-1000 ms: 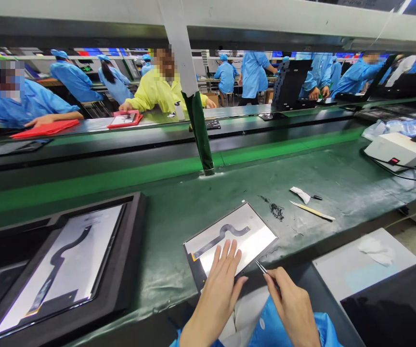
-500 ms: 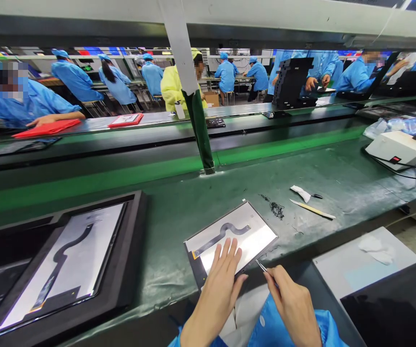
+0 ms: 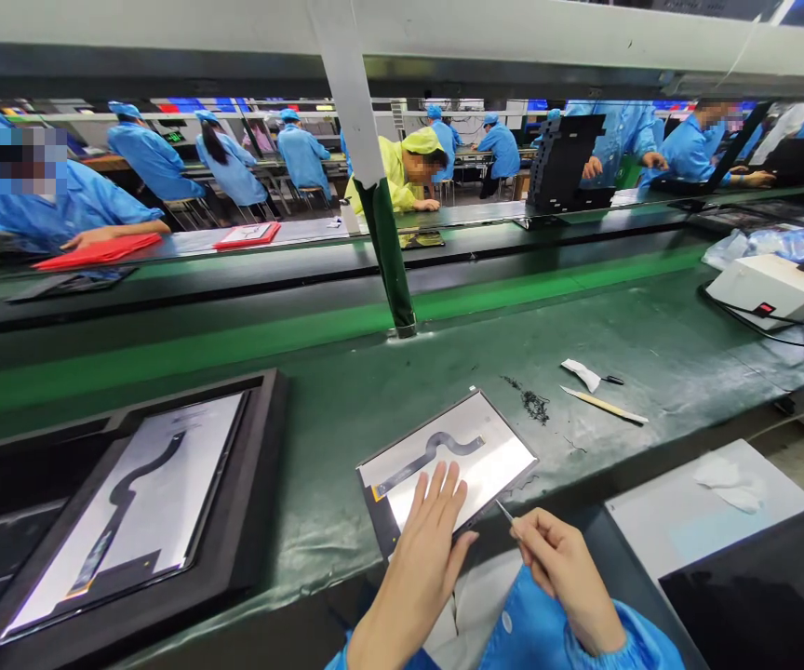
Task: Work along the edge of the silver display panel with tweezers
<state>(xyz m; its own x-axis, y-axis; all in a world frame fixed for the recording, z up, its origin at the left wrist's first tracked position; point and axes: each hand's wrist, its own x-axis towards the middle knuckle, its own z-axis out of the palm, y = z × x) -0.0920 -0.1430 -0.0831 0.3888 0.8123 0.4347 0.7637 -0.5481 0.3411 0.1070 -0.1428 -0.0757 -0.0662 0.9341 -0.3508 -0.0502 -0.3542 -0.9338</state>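
Observation:
A silver display panel (image 3: 486, 437) with a grey curved flex cable (image 3: 430, 452) lies face down on the green mat near the bench's front edge. My left hand (image 3: 424, 540) presses flat on the panel's near part, fingers spread. My right hand (image 3: 561, 558) pinches metal tweezers (image 3: 505, 511), whose tips sit at the panel's near right edge. Both my sleeves are blue.
A black tray (image 3: 248, 484) at the left holds another panel (image 3: 129, 512). A pile of black scraps (image 3: 533, 404), a white wipe (image 3: 582, 373) and a thin stick (image 3: 604, 406) lie beyond the panel. A white box with cables (image 3: 765, 284) stands far right. A post (image 3: 381, 223) rises ahead. Workers sit across the conveyor.
My right hand has turned slightly, the tweezers staying at the panel's right edge. My left hand has stayed put. The person in yellow across the line has moved right and bent down.

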